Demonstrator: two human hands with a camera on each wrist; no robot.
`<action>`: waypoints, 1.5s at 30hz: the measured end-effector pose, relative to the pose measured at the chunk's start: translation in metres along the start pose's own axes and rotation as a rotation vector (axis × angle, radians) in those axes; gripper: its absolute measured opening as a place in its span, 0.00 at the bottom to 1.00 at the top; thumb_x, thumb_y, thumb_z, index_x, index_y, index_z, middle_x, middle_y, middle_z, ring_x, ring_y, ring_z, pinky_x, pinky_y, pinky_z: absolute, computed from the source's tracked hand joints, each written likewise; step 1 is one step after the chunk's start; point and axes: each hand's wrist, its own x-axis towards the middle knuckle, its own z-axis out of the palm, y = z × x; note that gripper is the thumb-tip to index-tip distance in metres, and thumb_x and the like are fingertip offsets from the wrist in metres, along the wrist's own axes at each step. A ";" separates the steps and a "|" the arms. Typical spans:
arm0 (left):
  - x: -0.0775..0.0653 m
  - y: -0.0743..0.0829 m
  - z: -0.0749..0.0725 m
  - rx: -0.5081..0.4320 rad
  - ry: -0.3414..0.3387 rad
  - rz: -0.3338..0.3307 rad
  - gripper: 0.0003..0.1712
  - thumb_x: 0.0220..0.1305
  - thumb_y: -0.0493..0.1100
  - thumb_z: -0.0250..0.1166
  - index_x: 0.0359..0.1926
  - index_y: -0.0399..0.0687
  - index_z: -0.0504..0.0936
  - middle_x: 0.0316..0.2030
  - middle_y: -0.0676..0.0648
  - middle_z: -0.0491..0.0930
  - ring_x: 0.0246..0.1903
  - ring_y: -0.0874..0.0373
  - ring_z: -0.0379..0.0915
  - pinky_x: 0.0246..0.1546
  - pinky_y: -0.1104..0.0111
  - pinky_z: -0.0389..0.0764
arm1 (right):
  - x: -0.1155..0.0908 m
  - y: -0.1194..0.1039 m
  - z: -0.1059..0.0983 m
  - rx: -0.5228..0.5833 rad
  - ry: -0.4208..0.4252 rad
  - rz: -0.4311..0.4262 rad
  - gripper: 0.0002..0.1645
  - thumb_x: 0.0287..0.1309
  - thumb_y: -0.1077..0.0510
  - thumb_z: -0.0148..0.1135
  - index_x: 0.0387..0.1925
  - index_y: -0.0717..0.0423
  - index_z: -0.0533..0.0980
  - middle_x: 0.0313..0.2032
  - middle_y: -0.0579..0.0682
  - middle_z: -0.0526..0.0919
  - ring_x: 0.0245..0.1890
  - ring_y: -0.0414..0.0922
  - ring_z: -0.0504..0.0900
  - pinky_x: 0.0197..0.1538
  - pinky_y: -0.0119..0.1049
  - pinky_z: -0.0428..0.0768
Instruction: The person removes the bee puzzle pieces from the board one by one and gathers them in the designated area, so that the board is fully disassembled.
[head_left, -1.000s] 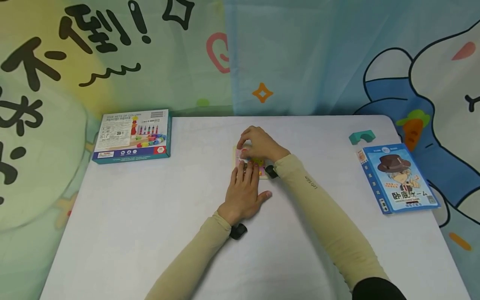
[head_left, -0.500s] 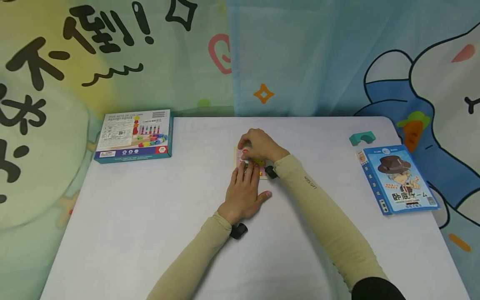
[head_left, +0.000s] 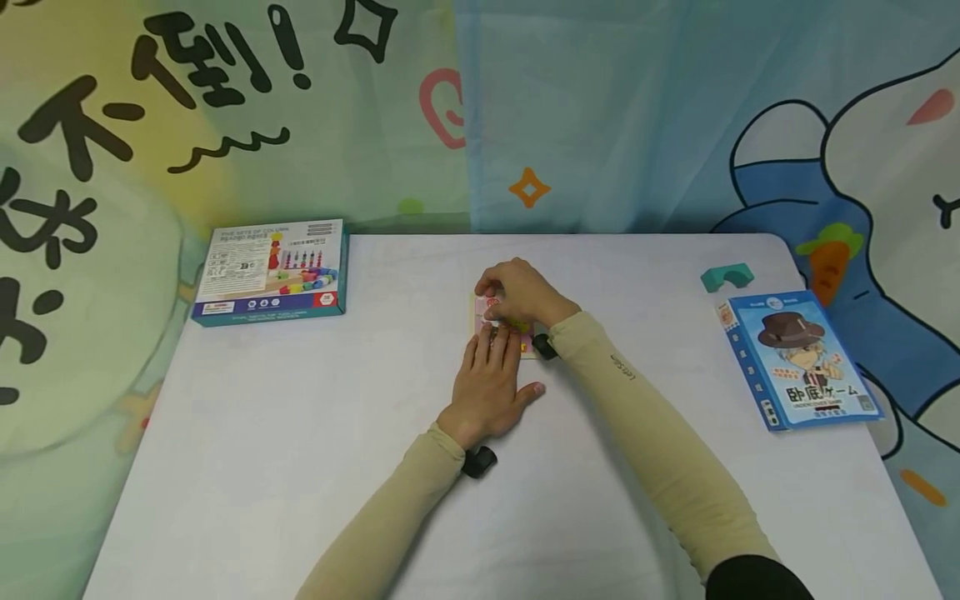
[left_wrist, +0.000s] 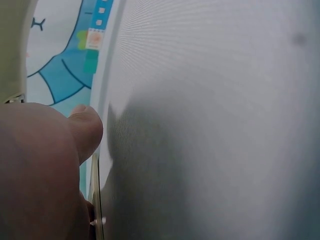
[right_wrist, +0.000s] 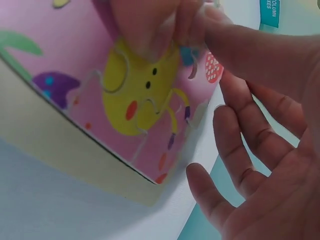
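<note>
A small jigsaw puzzle with a pink picture and a pale border lies on the table, partly covered by both hands. In the right wrist view, a yellow figure crosses its piece seams. My left hand lies flat, palm down, with fingertips on the puzzle's near part and thumb spread to the right. My right hand arches over the far part, its thumb and forefinger bent down to the puzzle's upper left corner. Its other fingers are loosely curled beside the edge. I cannot tell whether thumb and forefinger pinch a piece.
A white-and-teal toy box lies at the back left of the white table. A blue game box lies at the right, with a green arch-shaped block behind it. A printed curtain hangs behind.
Both hands keep nearly the same place on the puzzle; the right fingertips shift only slightly. The whole head view has moved a little.
</note>
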 end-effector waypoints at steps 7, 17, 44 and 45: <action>0.001 0.002 -0.001 0.009 0.008 0.001 0.53 0.80 0.71 0.45 0.86 0.41 0.42 0.86 0.39 0.41 0.86 0.39 0.28 0.84 0.47 0.40 | -0.003 -0.001 -0.002 0.012 0.037 -0.008 0.19 0.58 0.60 0.80 0.51 0.59 0.86 0.48 0.55 0.90 0.52 0.53 0.84 0.66 0.49 0.77; 0.000 0.005 -0.001 0.006 -0.009 -0.012 0.53 0.80 0.71 0.44 0.86 0.41 0.40 0.86 0.40 0.39 0.86 0.41 0.26 0.85 0.49 0.39 | -0.008 -0.001 0.000 0.073 0.060 0.012 0.16 0.58 0.63 0.79 0.48 0.58 0.86 0.44 0.54 0.88 0.46 0.51 0.85 0.57 0.46 0.82; -0.003 0.002 0.003 -0.034 0.031 -0.015 0.52 0.79 0.70 0.47 0.86 0.42 0.43 0.86 0.40 0.42 0.86 0.41 0.28 0.84 0.48 0.39 | -0.011 0.001 0.010 0.118 0.128 0.014 0.17 0.58 0.64 0.79 0.49 0.58 0.87 0.44 0.53 0.93 0.41 0.47 0.91 0.54 0.44 0.87; -0.003 0.002 0.003 -0.037 0.033 -0.013 0.52 0.79 0.70 0.47 0.86 0.43 0.43 0.86 0.40 0.42 0.86 0.41 0.28 0.84 0.48 0.39 | -0.011 0.001 0.010 0.121 0.129 0.015 0.16 0.58 0.64 0.79 0.49 0.58 0.87 0.44 0.53 0.93 0.41 0.47 0.91 0.54 0.44 0.87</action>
